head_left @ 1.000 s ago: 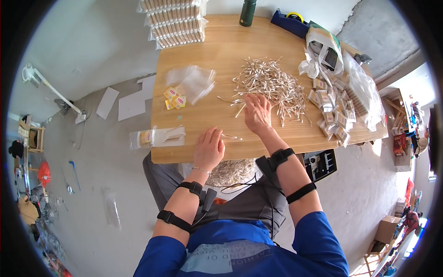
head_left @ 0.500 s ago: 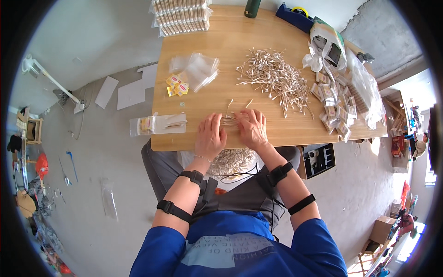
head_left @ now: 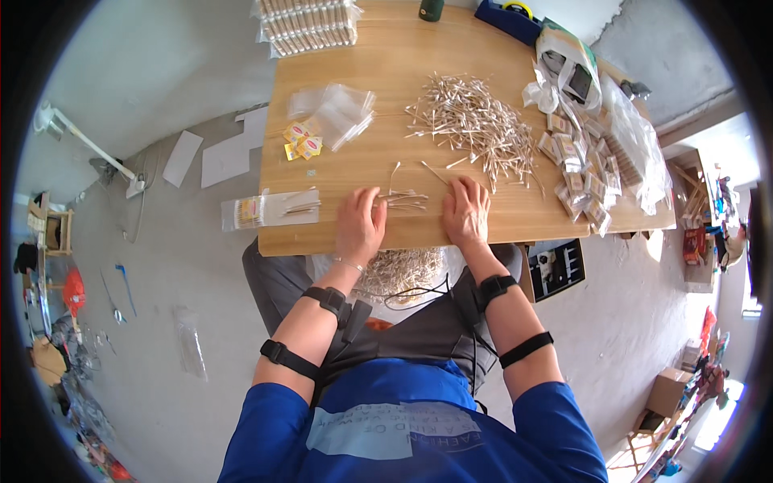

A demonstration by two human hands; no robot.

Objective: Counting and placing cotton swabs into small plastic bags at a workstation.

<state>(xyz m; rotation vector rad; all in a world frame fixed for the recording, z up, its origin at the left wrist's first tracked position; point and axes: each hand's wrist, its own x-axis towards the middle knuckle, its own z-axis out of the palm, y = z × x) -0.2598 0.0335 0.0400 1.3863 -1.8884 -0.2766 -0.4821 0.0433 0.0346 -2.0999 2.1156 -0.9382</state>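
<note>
Near the table's front edge lies a small loose bundle of cotton swabs (head_left: pixel 407 200), between my two hands. My left hand (head_left: pixel 360 227) rests at its left end, fingers stretched forward and thumb apart, the fingertips against the swab ends. To the right of the bundle, my right hand (head_left: pixel 467 212) lies on the tabletop, fingers extended and holding nothing. Two single swabs lie just beyond the bundle, one of them a stray swab (head_left: pixel 435 171) pointing toward my right hand. Left of my left hand is a clear bag (head_left: pixel 278 208) with a yellow label card and several swabs on it.
A big swab heap (head_left: pixel 475 121) covers the table's middle right. Clear bags (head_left: pixel 346 113) and yellow cards (head_left: pixel 303 141) lie at left. Stacked swab packs (head_left: pixel 306 28) stand far left; small filled packs (head_left: pixel 576 165) lie at right. More swabs (head_left: pixel 400 271) are in my lap.
My right hand has moved right, away from the bundle, uncovering the swabs. My left hand stays at their left end. The view has shifted slightly.
</note>
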